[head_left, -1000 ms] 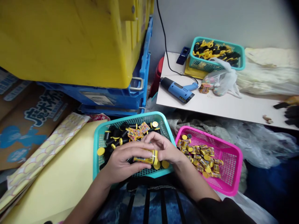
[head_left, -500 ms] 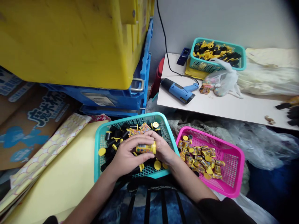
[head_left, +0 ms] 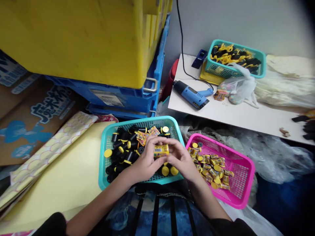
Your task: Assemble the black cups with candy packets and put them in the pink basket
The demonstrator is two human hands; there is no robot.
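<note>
Over the turquoise basket (head_left: pixel 101 164), my left hand (head_left: pixel 149 162) is closed round a small yellow canister (head_left: pixel 161 150) with a printed wrap label. The canister lies on its side, its lid end pointing right. My right hand (head_left: pixel 183 160) curls about that lid end, fingers over the top and thumb below; the exact contact is partly hidden. Beneath both hands lie black canisters with yellow lids (head_left: pixel 128 157), several yellow caps (head_left: pixel 165 170) and flat printed labels (head_left: pixel 142 137).
To the right sits a pink basket (head_left: pixel 242 196) of labelled canisters. A white table (head_left: pixel 211 114) behind bears a blue heat gun (head_left: pixel 193 95), a plastic bag (head_left: pixel 242 87) and another turquoise basket (head_left: pixel 261 67). Stacked yellow (head_left: pixel 98 42) and blue crates (head_left: pixel 133 101) rise at the left.
My hands and the canister have shifted slightly right and up. My right hand has turned, its thumb now showing below the lid end. The view has shifted a little.
</note>
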